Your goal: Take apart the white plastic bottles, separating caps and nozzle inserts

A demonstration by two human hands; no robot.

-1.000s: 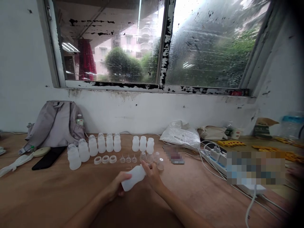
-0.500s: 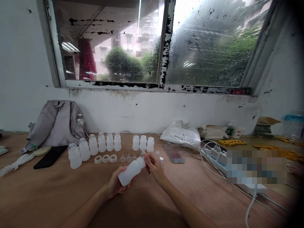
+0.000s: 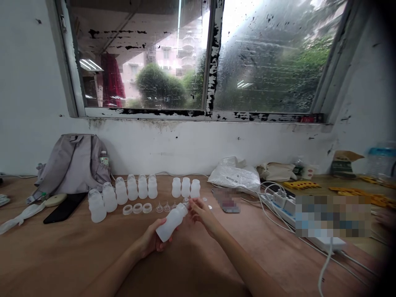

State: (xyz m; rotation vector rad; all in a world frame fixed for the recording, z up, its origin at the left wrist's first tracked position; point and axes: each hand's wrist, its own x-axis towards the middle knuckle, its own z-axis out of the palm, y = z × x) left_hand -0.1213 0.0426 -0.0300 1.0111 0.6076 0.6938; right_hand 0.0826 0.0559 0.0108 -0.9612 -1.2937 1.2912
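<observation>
A frosted white baby bottle [image 3: 169, 225] is tilted, its neck up and to the right. My left hand [image 3: 152, 239] is closed around its lower body. At the bottle's neck, the fingers of my right hand [image 3: 202, 214] are bent and close together; what they hold there is too small to make out. Beyond my hands lie three white collar rings [image 3: 137, 208] and a row of clear bottle nipples [image 3: 167, 207]. Three small frosted bottles [image 3: 185, 188] without caps stand behind them. Several bottles with clear domed caps [image 3: 121, 190] stand to the left.
A grey backpack [image 3: 72, 165], a black phone [image 3: 65, 208] and a white plastic strip [image 3: 23, 218] are at the left. A silvery plastic bag [image 3: 236, 175] lies by the wall. White cables and a power strip [image 3: 324, 242] run along the right, near yellow plastic parts [image 3: 301, 185].
My right hand's fingers have loosened and shifted slightly at the bottle's neck. The bottle in my left hand is nearly where it was. The view has moved a little.
</observation>
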